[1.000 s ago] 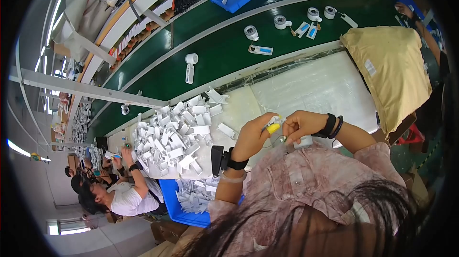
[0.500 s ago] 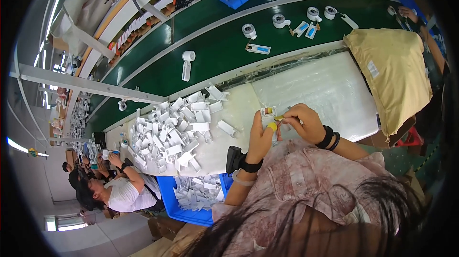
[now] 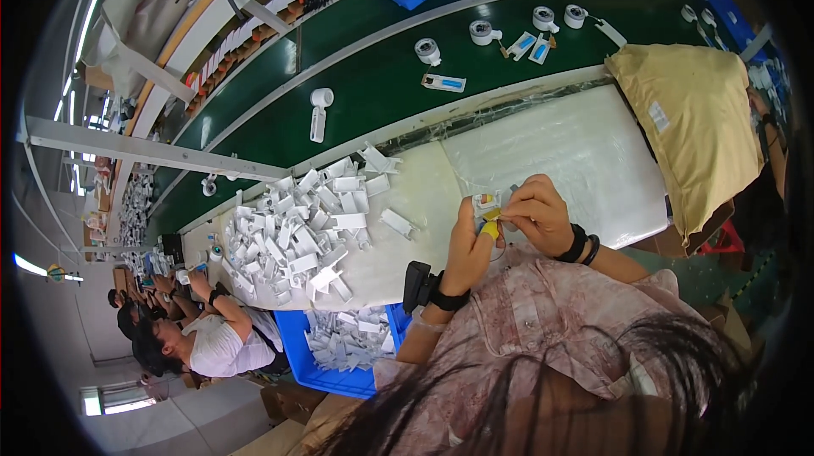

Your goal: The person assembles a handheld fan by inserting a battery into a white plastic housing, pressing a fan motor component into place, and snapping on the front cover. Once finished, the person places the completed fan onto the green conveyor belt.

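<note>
My left hand holds a small white plastic housing upright above the bench, with something yellow and red inside it. Yellow wrapping covers the left thumb tip. Close against it, my right hand has thumb and fingers pinched on a small yellow piece beside the housing; its exact kind is too small to make out. One loose white housing lies left of my hands, next to a large heap of white plastic housings.
A blue bin of white parts stands below the bench edge. Beyond the bench, a green conveyor carries several small white fans. A tan sack lies at right. A co-worker sits at left.
My right fingers have drawn in closer to the housing and the left thumb. Fans on the conveyor have shifted slightly left. A co-worker's hand at the far right has pulled back from the conveyor.
</note>
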`<act>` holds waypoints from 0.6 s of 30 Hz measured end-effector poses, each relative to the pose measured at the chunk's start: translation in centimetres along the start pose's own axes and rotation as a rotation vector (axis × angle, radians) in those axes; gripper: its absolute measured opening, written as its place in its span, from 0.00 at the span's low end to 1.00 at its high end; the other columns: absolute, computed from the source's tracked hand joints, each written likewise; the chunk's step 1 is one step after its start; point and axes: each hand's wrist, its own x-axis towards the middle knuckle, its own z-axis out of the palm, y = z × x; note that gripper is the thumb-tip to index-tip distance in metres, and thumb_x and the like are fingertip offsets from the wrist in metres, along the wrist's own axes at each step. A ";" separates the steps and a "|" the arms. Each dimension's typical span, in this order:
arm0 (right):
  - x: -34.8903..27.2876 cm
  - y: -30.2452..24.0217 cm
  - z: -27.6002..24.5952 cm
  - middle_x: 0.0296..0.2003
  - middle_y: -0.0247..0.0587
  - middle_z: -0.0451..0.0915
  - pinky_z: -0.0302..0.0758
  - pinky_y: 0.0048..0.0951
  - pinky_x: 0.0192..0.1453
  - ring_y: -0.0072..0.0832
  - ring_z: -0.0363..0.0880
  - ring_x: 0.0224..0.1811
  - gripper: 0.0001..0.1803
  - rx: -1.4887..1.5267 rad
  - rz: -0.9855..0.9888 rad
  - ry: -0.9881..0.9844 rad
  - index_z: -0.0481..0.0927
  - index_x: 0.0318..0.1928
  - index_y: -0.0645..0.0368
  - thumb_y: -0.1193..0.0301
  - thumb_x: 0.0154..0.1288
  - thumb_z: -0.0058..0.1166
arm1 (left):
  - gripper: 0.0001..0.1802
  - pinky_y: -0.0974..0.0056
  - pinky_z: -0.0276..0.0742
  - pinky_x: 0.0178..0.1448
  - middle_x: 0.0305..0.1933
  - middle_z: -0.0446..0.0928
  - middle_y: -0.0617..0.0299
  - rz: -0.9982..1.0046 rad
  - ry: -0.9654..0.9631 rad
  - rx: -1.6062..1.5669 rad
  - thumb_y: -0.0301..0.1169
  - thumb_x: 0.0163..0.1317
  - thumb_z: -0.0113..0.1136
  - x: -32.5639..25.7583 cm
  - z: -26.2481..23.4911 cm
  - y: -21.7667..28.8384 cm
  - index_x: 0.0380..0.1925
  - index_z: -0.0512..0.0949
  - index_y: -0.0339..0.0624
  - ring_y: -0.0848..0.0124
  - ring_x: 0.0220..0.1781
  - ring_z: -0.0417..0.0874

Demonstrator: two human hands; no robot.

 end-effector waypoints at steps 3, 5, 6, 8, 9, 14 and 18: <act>0.0 0.0 0.0 0.36 0.32 0.77 0.68 0.32 0.47 0.34 0.70 0.40 0.13 0.001 -0.002 0.002 0.84 0.37 0.53 0.78 0.50 0.67 | 0.17 0.69 0.77 0.36 0.35 0.76 0.57 -0.003 0.001 -0.003 0.19 0.60 0.40 0.0 0.2 0.1 0.50 0.64 0.33 0.74 0.31 0.77; 0.2 0.0 -0.1 0.36 0.33 0.77 0.68 0.32 0.45 0.34 0.71 0.39 0.12 -0.012 -0.015 -0.003 0.83 0.36 0.54 0.79 0.49 0.68 | 0.17 0.69 0.77 0.36 0.35 0.76 0.57 -0.002 -0.006 0.013 0.19 0.60 0.40 0.0 0.1 0.0 0.50 0.64 0.33 0.74 0.31 0.77; 0.2 0.0 -0.2 0.36 0.34 0.77 0.69 0.31 0.43 0.34 0.71 0.39 0.12 -0.025 -0.029 -0.007 0.83 0.34 0.55 0.81 0.48 0.68 | 0.18 0.69 0.78 0.36 0.36 0.76 0.57 0.000 -0.013 0.029 0.19 0.60 0.40 0.0 0.1 -0.1 0.51 0.64 0.33 0.74 0.32 0.77; 0.1 0.0 -0.1 0.36 0.34 0.76 0.69 0.31 0.42 0.34 0.71 0.39 0.12 -0.019 -0.018 -0.003 0.83 0.34 0.55 0.81 0.48 0.68 | 0.18 0.69 0.78 0.36 0.36 0.75 0.57 -0.005 -0.018 0.042 0.19 0.60 0.40 0.0 0.1 0.0 0.51 0.64 0.33 0.74 0.32 0.77; 0.0 0.0 -0.1 0.36 0.34 0.76 0.69 0.30 0.42 0.34 0.70 0.39 0.12 -0.013 -0.009 0.001 0.83 0.34 0.55 0.81 0.48 0.67 | 0.18 0.69 0.78 0.36 0.36 0.75 0.57 -0.008 -0.024 0.056 0.19 0.60 0.40 0.0 0.1 0.1 0.51 0.64 0.33 0.74 0.32 0.77; -0.2 0.0 -0.2 0.35 0.33 0.75 0.69 0.30 0.42 0.33 0.70 0.39 0.12 -0.001 0.012 -0.006 0.84 0.34 0.55 0.81 0.48 0.67 | 0.19 0.69 0.78 0.36 0.36 0.75 0.57 0.002 -0.029 0.092 0.19 0.60 0.41 -0.1 0.5 0.7 0.52 0.64 0.33 0.75 0.33 0.76; -0.1 0.0 -0.1 0.35 0.33 0.75 0.69 0.31 0.42 0.33 0.70 0.39 0.12 -0.009 0.009 0.008 0.84 0.34 0.55 0.80 0.48 0.67 | 0.20 0.71 0.75 0.35 0.37 0.74 0.56 0.005 -0.015 0.065 0.19 0.59 0.41 -0.3 0.2 -0.1 0.53 0.64 0.32 0.76 0.33 0.75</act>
